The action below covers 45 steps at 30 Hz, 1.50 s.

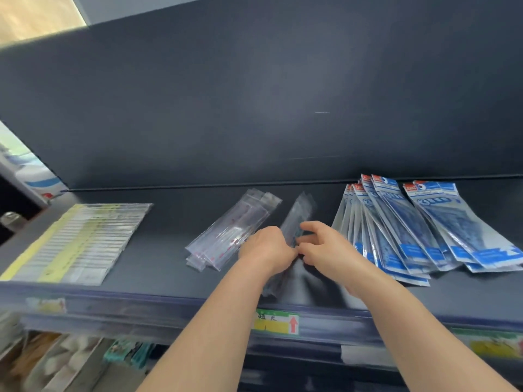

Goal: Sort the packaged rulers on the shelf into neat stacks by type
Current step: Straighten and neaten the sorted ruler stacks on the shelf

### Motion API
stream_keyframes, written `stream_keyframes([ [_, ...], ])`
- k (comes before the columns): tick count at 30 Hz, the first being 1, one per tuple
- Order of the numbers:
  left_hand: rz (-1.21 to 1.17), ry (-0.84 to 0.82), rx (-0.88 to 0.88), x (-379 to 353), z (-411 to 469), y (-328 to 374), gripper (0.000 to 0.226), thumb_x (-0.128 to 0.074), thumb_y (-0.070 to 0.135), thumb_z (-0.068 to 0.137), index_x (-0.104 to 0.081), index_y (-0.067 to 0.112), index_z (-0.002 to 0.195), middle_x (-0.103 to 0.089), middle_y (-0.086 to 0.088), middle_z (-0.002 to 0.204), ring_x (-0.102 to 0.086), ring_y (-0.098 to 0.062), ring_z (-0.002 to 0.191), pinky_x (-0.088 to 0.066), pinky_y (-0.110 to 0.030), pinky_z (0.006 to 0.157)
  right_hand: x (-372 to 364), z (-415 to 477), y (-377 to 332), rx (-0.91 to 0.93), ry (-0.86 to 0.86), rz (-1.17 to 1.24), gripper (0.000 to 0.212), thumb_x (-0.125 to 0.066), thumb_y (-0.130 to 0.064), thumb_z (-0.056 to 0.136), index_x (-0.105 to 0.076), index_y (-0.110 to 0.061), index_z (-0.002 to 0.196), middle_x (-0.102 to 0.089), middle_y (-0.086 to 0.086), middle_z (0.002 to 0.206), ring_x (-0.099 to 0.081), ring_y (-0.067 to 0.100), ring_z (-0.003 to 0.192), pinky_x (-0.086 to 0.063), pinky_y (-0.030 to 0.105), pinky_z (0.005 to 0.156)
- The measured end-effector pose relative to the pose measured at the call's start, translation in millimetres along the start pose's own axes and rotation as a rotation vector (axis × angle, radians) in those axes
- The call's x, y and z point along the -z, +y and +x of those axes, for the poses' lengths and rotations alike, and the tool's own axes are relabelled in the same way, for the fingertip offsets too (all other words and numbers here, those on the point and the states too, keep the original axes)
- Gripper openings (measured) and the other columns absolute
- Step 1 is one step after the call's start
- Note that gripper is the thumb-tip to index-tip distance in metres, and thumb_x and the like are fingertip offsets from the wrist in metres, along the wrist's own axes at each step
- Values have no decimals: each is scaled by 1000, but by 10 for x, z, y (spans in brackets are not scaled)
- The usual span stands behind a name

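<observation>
On the dark shelf point(158, 267) both hands meet around a thin stack of clear-packed bluish rulers point(298, 215) that runs away from me. My left hand point(267, 248) grips its left side, and my right hand point(319, 244) pinches its right side with curled fingers. Just left of it lies a loose pile of clear ruler packs with red marks point(229, 233). A fanned, untidy spread of blue-labelled ruler packs point(418, 227) covers the shelf at the right. At the left, a flat row of yellow-edged ruler packs point(76, 241) lies side by side.
The shelf's back wall point(254, 108) rises dark behind everything. A front rail carries price labels, one with a red arrow point(278, 323). Below the shelf hang other goods point(127, 352) and bins at the lower left.
</observation>
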<state>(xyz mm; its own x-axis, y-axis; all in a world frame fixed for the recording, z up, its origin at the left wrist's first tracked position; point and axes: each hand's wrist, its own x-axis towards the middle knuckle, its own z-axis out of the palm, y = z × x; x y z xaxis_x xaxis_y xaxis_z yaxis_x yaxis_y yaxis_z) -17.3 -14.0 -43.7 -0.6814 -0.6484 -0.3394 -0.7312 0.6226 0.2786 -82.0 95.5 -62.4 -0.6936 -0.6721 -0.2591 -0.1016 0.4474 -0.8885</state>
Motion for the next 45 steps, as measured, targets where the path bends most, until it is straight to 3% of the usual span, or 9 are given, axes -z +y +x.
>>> stream_keyframes([
  [2, 184, 134, 47, 60, 62, -145, 48, -52, 48, 95, -51, 12, 127, -49, -11, 133, -44, -31, 125, -40, -40, 93, -29, 2, -27, 37, -19, -1, 48, -47, -14, 94, -41, -24, 141, -60, -4, 124, -61, 14, 98, -52, 25, 80],
  [6, 437, 237, 114, 244, 236, -474, 57, -50, 55, 94, -46, 14, 133, -35, -8, 134, -32, -28, 125, -32, -42, 99, -156, 40, -92, 63, -54, -11, 45, -47, -14, 94, -45, -24, 138, -60, -5, 124, -61, 13, 98, -52, 23, 79],
  [12, 77, 167, 186, 366, 400, -748, 103, -81, 62, 61, -34, 7, 135, -42, -12, 136, -41, -33, 127, -43, -43, 96, -401, 191, -223, 30, -113, 25, 47, -49, -13, 92, -48, -22, 138, -56, -3, 132, -55, 13, 117, -48, 36, 101],
  [18, -61, 26, 150, 451, 422, -816, 69, -83, 53, 56, -48, 14, 101, -56, 2, 92, -60, -22, 91, -47, -30, 66, -589, 294, -287, 7, -158, 74, 51, -51, -14, 93, -43, -21, 143, -50, -5, 142, -50, 10, 126, -43, 37, 107],
  [21, -44, -2, 111, 459, 438, -834, 67, -82, 52, 56, -49, 16, 102, -57, 0, 100, -57, -24, 101, -52, -34, 76, -619, 313, -284, 1, -146, 98, 50, -52, -12, 93, -44, -20, 141, -52, -6, 139, -52, 10, 124, -44, 35, 106],
  [29, 40, -17, -6, 551, 470, -809, 65, -84, 39, 65, -46, 13, 111, -59, -1, 99, -60, -22, 88, -47, -31, 67, -626, 290, -297, -20, -94, 155, 43, -53, -11, 93, -51, -21, 135, -61, -4, 125, -62, 11, 109, -53, 27, 90],
  [33, 281, 187, -136, 604, 472, -853, 49, -78, 37, 75, -43, 16, 103, -62, -4, 104, -60, -29, 88, -42, -35, 64, -590, 276, -325, -14, 17, 159, 29, -53, -12, 93, -62, -25, 117, -69, -8, 105, -68, 9, 96, -56, 33, 85],
  [39, 476, 293, -227, 321, 471, -1001, 64, -52, 49, 95, -28, 10, 141, -44, -8, 134, -48, -29, 120, -43, -40, 82, -610, 302, -370, -13, 73, 133, 22, -55, -13, 92, -66, -30, 100, -72, -10, 95, -69, 6, 89, -56, 32, 80],
  [45, 503, 376, -379, 258, 437, -1022, 73, -42, 43, 101, 1, 20, 156, -39, -6, 138, -43, -28, 119, -38, -37, 80, -670, 321, -373, -50, 72, 111, 27, -47, -8, 93, -68, -25, 94, -73, -6, 91, -69, 5, 85, -55, 30, 78],
])
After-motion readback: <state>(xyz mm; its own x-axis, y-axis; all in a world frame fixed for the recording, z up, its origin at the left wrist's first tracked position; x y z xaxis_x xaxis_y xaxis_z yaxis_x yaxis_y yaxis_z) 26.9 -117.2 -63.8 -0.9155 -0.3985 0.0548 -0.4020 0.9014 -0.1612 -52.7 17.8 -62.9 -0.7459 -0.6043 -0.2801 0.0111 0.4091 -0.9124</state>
